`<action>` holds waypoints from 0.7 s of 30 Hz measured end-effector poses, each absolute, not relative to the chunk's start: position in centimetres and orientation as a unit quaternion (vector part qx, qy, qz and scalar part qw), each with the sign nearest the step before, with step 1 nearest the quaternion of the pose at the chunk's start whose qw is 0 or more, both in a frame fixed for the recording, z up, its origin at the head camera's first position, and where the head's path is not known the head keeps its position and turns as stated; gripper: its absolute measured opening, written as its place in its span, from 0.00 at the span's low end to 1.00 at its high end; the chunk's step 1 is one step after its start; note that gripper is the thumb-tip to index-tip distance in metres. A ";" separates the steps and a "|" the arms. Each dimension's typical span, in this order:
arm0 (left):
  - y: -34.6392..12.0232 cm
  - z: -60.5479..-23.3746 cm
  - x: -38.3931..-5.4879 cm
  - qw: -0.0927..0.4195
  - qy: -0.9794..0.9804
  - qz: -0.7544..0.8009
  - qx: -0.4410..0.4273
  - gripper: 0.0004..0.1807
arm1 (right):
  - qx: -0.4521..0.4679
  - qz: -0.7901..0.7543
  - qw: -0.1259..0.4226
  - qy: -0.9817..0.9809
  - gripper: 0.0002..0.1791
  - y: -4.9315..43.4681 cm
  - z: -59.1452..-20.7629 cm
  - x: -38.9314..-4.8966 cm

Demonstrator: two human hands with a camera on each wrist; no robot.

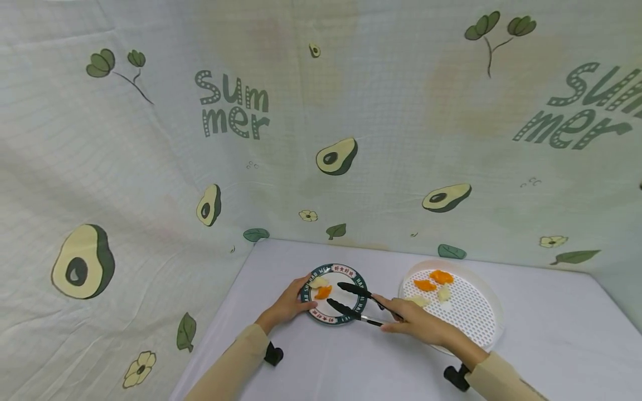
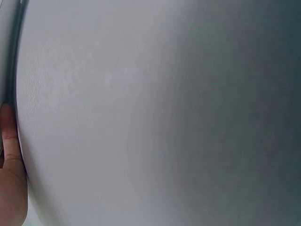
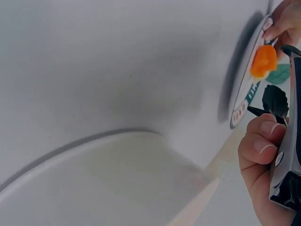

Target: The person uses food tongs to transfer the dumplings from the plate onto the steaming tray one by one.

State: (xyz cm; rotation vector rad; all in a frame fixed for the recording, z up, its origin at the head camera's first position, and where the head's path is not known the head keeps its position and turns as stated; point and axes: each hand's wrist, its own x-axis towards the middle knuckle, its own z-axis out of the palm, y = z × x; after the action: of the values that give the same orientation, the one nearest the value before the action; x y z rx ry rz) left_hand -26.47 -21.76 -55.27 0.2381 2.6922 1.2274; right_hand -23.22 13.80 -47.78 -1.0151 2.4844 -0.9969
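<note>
With the left hand gripping the edge of the round white, green-rimmed, ceramic-looking plate at lower centre, the right hand, curled round spread black-tipped metal tongs, should probably bracket the plate's irregular orange chunk evenly, squeezing gently.

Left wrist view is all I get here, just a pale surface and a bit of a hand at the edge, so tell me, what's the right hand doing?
Observer: The right hand grips tongs, their black tips apart over the plate.
Operator: What's on that plate?
Observer: One orange piece and one pale piece, on the side nearest the left hand.
Operator: And to the right of the plate?
Observer: A round white tray with orange pieces and pale pieces on it.
</note>
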 end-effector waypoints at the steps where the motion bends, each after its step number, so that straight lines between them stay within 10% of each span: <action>1: -21.8 -55.3 -26.5 0.086 0.904 0.410 0.081 0.47 | -0.352 -0.344 0.143 0.859 0.41 13.5 -47.9 -23.4; 21: -21.9 -55.1 -26.6 0.088 0.902 0.412 0.091 0.47 | -0.336 -0.321 0.184 0.866 0.38 11.1 -48.3 -25.4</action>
State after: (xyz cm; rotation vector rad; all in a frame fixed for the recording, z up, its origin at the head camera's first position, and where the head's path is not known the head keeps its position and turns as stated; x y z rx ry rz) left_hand -26.57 -21.93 -55.07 0.2719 2.6859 1.2272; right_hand -25.42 11.07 -48.26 -0.9467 2.4431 -0.9054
